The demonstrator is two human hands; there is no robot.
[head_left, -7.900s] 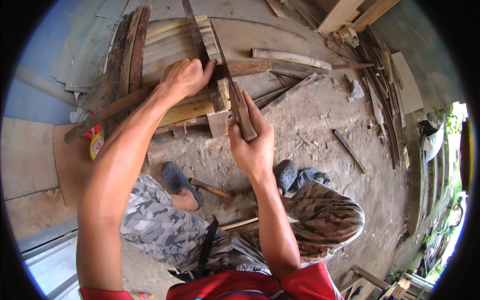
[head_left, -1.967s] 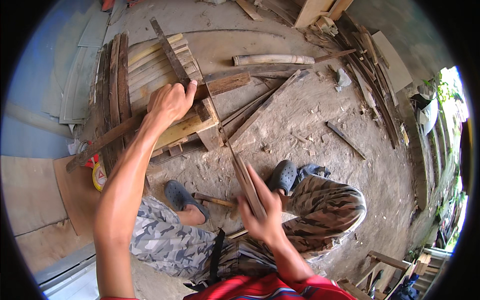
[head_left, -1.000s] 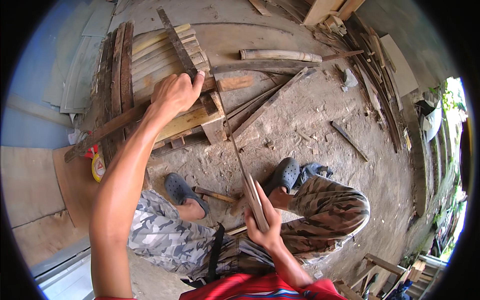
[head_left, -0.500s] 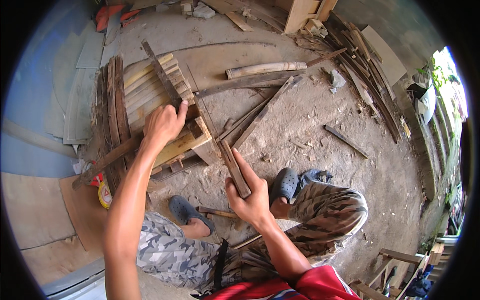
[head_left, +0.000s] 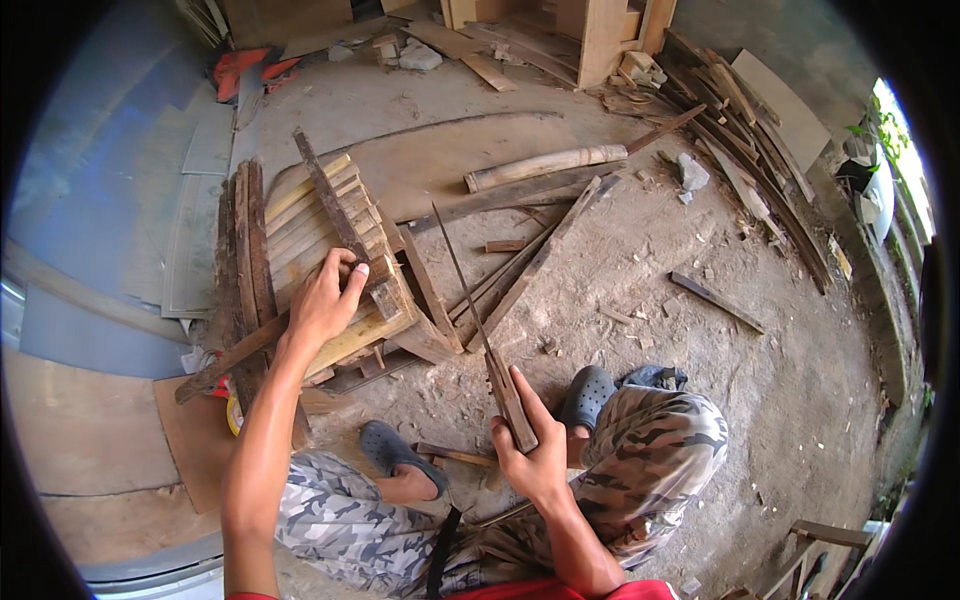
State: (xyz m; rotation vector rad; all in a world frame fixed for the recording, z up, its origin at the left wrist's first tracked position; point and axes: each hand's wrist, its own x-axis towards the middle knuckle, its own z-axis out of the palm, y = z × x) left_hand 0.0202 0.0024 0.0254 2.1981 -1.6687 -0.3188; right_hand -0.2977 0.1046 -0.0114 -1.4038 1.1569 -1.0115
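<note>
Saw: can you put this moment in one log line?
left hand: on dark plank | right hand: gripping saw handle | saw blade: apart from plank | plank: lying across stacked wood

Dusty, chip-strewn floor (head_left: 790, 430) between a blue-grey wall (head_left: 110, 170) at left and a daylit opening (head_left: 908, 150) at right.

From the right hand (head_left: 533, 458), the easiest way through is toward 1 o'clock, over floor (head_left: 640, 345) strewn with small scraps. The saw (head_left: 510, 395) bars 11 o'clock, its blade leaving only a narrow gap beside a slanting dark board (head_left: 430, 285). Slats (head_left: 318, 232) and the left hand (head_left: 325, 303) block 10 o'clock; a wooden handle (head_left: 452, 453) lies at 9. The right shoe (head_left: 588, 395) crowds 2, the knee (head_left: 670, 440) 3. Beneath the slats, dimness makes room hard to judge.
</note>
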